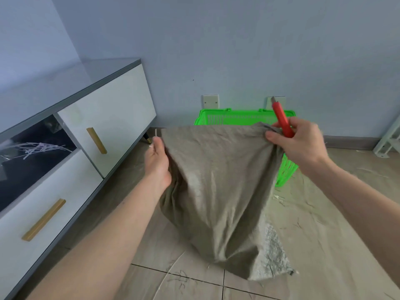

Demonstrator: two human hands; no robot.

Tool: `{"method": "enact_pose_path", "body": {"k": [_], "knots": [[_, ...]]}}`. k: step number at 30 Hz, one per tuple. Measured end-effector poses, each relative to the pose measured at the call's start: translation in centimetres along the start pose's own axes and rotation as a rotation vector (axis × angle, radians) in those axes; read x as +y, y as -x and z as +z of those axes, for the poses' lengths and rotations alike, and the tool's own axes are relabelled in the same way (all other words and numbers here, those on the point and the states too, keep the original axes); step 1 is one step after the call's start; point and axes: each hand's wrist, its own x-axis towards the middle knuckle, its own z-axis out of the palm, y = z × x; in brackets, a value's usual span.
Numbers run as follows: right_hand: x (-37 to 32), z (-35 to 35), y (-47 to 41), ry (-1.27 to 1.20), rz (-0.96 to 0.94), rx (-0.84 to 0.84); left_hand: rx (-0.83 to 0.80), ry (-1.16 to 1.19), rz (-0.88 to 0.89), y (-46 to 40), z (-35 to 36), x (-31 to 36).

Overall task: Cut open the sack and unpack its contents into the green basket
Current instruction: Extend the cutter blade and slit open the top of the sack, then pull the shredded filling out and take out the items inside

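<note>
**Sack mouth held up, basket right behind it**

Left hand (157,163) grips the sack (216,180) top's left corner. Right hand (299,141) pinches the right corner while holding the red knife (282,120). Sack stands on the floor, long axis vertical; green basket (216,119) just beyond, nearer the right hand.

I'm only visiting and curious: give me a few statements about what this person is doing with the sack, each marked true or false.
1. The right hand holds a red utility knife. True.
2. The green basket stands in front of the sack. False: it stands behind it, by the wall.
3. The left hand holds the sack's upper left edge. True.
4. The knife's blade points down into the sack. False: it points up.
</note>
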Motion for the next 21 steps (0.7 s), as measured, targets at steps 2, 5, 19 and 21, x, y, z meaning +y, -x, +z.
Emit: {"method": "enact_pose_path", "body": {"k": [2, 5, 19, 21], "knots": [[0.6, -1.3, -0.7, -0.005, 0.015, -0.004, 0.024, -0.037, -0.017, -0.7, -0.3, 0.4], [1.5, -2.3, -1.2, -0.011, 0.076, 0.015, 0.086, -0.072, -0.032, -1.2, -0.5, 0.7], [-2.6, -3.7, -1.7, 0.312, 0.073, -0.271, -0.274, -0.016, -0.309, 1.9, 1.7, 0.1], [-3.0, -1.7, -1.8, 0.287, 0.140, -0.492, -0.345, 0.027, -0.307, 2.3, 1.9, -0.3]]}}
